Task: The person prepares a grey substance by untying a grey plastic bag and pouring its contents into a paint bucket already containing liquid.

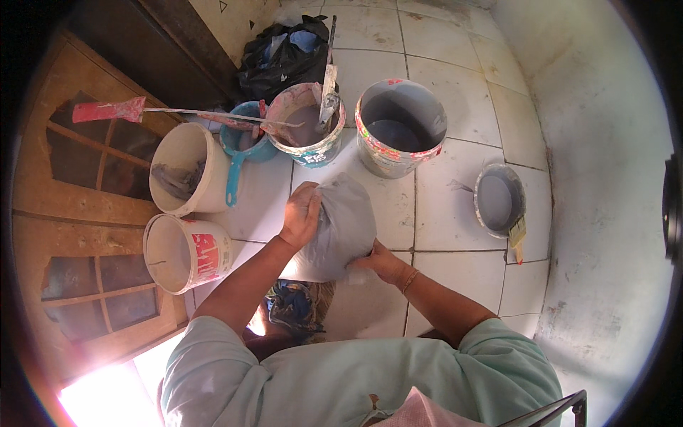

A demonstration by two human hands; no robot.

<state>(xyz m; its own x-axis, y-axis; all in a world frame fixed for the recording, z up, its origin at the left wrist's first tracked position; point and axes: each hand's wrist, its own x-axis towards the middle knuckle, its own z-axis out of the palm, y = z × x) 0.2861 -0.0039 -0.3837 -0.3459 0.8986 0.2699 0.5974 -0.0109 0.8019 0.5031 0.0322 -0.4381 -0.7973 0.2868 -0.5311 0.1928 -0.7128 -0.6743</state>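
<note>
Your pale green shirt fills the bottom of the frame, and both forearms reach up from it to a full grey plastic bag in the middle of the picture. Your left hand is curled around the bag's upper left edge, gripping the plastic. Your right hand meets the bag's lower right side; you have fingers against it, but I cannot tell whether they pinch it.

Ahead of you, just right of upper centre, a tall bucket with a smeared, colourful rim holds dark grey liquid. Left of it, a teal-printed bucket has grey stuff inside and pinkish crust on its wall; a paint roller with a red handle (its thin rod stretches far to the left) lies across the top. Next to that bucket, a blue dipper contains something grey.

At left in the frame, a cream bucket holds crumpled grey material, and below it stands a white bucket with a red print, its contents unclear. Toward the right edge, a small round tub is filled with grey liquid, with a brush at its rim.
</note>
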